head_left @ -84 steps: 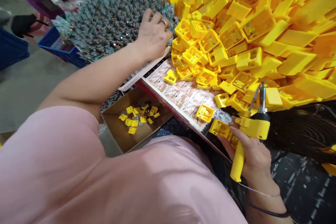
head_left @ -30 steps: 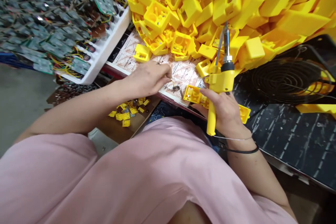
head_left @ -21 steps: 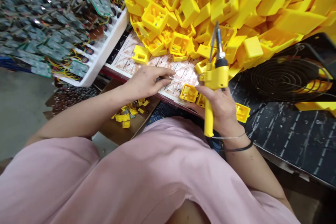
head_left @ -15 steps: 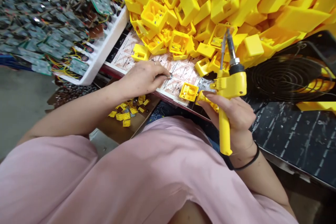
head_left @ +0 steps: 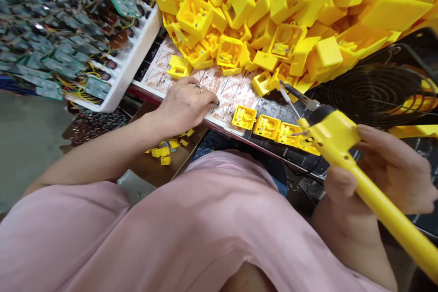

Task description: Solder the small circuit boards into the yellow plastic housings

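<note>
My right hand (head_left: 379,169) is closed around a yellow soldering gun (head_left: 338,139), its metal tip and thin feed tube pointing up and left over the bench. Below that tip, a row of small yellow plastic cases (head_left: 267,127) lies open side up along the bench's front edge. My left hand (head_left: 188,102) rests at the edge of the patterned sheet (head_left: 236,93), thumb and fingers pinched together. Something small and dark shows at its fingertips, too small to name. Beyond the hand sits a single yellow case (head_left: 179,67).
A big heap of yellow housings (head_left: 239,4) fills the back. Left stands a white foam tray (head_left: 133,61) beside massed green circuit boards (head_left: 65,50) with wires. On the right is a black fan (head_left: 366,96). Below the bench, a cardboard box (head_left: 150,164) holds small yellow pieces.
My right hand has moved right and toward me, and the soldering gun has swung from upright to tilted left, uncovering the row of cases. My left hand has shifted slightly left, still pinched.
</note>
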Action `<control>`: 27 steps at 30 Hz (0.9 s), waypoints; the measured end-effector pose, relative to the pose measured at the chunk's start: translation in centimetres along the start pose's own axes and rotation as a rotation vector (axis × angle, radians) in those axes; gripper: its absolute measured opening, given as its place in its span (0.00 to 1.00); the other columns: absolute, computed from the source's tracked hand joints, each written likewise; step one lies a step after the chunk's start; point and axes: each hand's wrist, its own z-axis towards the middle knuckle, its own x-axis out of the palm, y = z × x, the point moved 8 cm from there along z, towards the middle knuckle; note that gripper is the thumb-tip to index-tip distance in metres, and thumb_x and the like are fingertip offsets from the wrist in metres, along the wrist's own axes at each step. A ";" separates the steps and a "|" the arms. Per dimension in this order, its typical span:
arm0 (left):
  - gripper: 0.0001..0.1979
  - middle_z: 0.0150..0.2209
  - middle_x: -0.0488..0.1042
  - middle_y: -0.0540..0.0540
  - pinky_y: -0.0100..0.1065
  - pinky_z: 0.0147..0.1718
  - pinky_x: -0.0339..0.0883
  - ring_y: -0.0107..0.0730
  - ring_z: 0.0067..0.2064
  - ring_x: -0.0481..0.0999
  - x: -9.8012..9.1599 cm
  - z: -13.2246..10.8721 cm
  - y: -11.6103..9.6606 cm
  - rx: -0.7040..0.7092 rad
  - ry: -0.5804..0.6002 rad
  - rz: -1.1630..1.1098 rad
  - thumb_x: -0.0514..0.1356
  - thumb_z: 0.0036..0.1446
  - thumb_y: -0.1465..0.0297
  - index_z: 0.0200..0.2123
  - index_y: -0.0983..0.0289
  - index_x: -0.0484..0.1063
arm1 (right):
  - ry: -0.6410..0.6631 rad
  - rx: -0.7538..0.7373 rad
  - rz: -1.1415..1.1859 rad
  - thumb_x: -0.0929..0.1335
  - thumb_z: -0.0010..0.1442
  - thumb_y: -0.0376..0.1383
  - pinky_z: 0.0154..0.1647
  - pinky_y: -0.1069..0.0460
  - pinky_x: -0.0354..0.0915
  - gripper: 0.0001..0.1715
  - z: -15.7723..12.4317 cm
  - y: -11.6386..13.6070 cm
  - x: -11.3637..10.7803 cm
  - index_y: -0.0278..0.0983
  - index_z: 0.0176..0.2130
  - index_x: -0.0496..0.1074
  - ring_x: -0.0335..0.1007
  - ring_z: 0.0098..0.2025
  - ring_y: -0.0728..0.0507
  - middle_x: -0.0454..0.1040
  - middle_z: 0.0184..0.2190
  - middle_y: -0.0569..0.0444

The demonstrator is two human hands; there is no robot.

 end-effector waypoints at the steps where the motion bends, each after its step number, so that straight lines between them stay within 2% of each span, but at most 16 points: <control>1: 0.20 0.32 0.82 0.55 0.45 0.59 0.67 0.37 0.37 0.79 -0.2 -0.1 -0.1 0.002 -0.001 0.020 0.48 0.71 0.66 0.40 0.60 0.81 | -0.129 -0.014 0.017 0.77 0.59 0.50 0.27 0.50 0.67 0.28 0.1 -0.2 -0.8 0.41 0.55 0.81 0.75 0.32 0.44 0.81 0.38 0.50; 3: 0.19 0.32 0.81 0.55 0.48 0.60 0.66 0.38 0.38 0.79 -0.8 -0.1 -0.3 -0.005 -0.040 0.028 0.48 0.70 0.68 0.39 0.60 0.80 | -0.317 -0.029 0.045 0.78 0.57 0.50 0.20 0.51 0.60 0.23 0.0 -0.8 -1.4 0.37 0.46 0.85 0.69 0.26 0.47 0.79 0.31 0.51; 4: 0.18 0.34 0.81 0.55 0.49 0.60 0.65 0.39 0.41 0.79 -1.2 0.0 -0.4 -0.015 -0.082 0.014 0.49 0.70 0.68 0.38 0.60 0.80 | -0.361 -0.025 0.067 0.77 0.57 0.52 0.19 0.51 0.57 0.24 -0.1 -1.4 -1.3 0.38 0.44 0.85 0.67 0.25 0.47 0.77 0.29 0.51; 6: 0.16 0.40 0.82 0.57 0.51 0.60 0.64 0.43 0.47 0.78 -1.7 0.4 -0.8 -0.027 -0.162 -0.072 0.52 0.69 0.67 0.37 0.60 0.80 | -0.404 0.012 0.113 0.74 0.59 0.57 0.19 0.51 0.54 0.26 -0.3 -2.5 -1.0 0.40 0.43 0.85 0.63 0.25 0.47 0.74 0.27 0.52; 8: 0.14 0.41 0.81 0.57 0.51 0.58 0.65 0.45 0.49 0.77 -1.4 1.0 -1.5 -0.020 -0.189 -0.214 0.54 0.68 0.65 0.38 0.60 0.80 | -0.410 0.024 0.168 0.71 0.62 0.60 0.20 0.50 0.53 0.29 -0.5 -2.8 -0.8 0.41 0.44 0.85 0.62 0.25 0.46 0.72 0.26 0.52; 11: 0.14 0.36 0.81 0.55 0.49 0.58 0.65 0.41 0.45 0.77 0.0 2.0 -2.4 -0.019 -0.142 -0.352 0.55 0.67 0.65 0.39 0.62 0.80 | -0.295 0.124 0.157 0.71 0.64 0.53 0.20 0.50 0.55 0.21 -0.5 -2.5 -0.1 0.43 0.45 0.85 0.62 0.24 0.45 0.73 0.26 0.53; 14: 0.13 0.35 0.81 0.54 0.50 0.62 0.61 0.39 0.41 0.77 0.8 2.3 -2.6 -0.048 -0.100 -0.327 0.55 0.66 0.66 0.38 0.62 0.80 | -0.167 0.210 0.112 0.74 0.63 0.43 0.22 0.50 0.63 0.14 -0.6 -1.8 0.5 0.45 0.48 0.83 0.67 0.25 0.45 0.77 0.30 0.53; 16: 0.13 0.33 0.80 0.54 0.50 0.63 0.60 0.38 0.40 0.76 0.8 2.3 -2.7 -0.043 -0.086 -0.297 0.55 0.65 0.66 0.37 0.62 0.80 | -0.125 0.200 0.142 0.74 0.63 0.42 0.23 0.50 0.67 0.16 -0.7 -1.4 0.6 0.44 0.50 0.82 0.71 0.26 0.45 0.80 0.34 0.53; 21: 0.14 0.30 0.79 0.54 0.49 0.60 0.63 0.39 0.39 0.77 0.1 2.5 -3.2 0.009 -0.100 -0.220 0.53 0.62 0.66 0.34 0.62 0.79 | -0.057 0.204 0.174 0.77 0.59 0.38 0.25 0.52 0.72 0.24 -1.6 -2.1 0.7 0.45 0.55 0.79 0.75 0.28 0.46 0.82 0.37 0.54; 24: 0.13 0.30 0.79 0.55 0.48 0.55 0.66 0.42 0.40 0.78 -0.2 2.7 -3.3 -0.005 -0.114 -0.189 0.53 0.59 0.67 0.33 0.63 0.78 | 0.014 0.118 0.183 0.79 0.55 0.34 0.28 0.51 0.76 0.30 -2.0 -1.6 0.9 0.45 0.56 0.78 0.78 0.29 0.45 0.83 0.41 0.54; 27: 0.11 0.29 0.78 0.53 0.46 0.51 0.67 0.40 0.37 0.78 -0.3 2.7 -3.4 -0.006 -0.059 -0.238 0.54 0.57 0.67 0.32 0.62 0.77 | 0.153 -0.007 0.189 0.79 0.53 0.30 0.32 0.48 0.79 0.35 -2.0 -0.5 1.4 0.45 0.59 0.76 0.81 0.33 0.42 0.84 0.40 0.54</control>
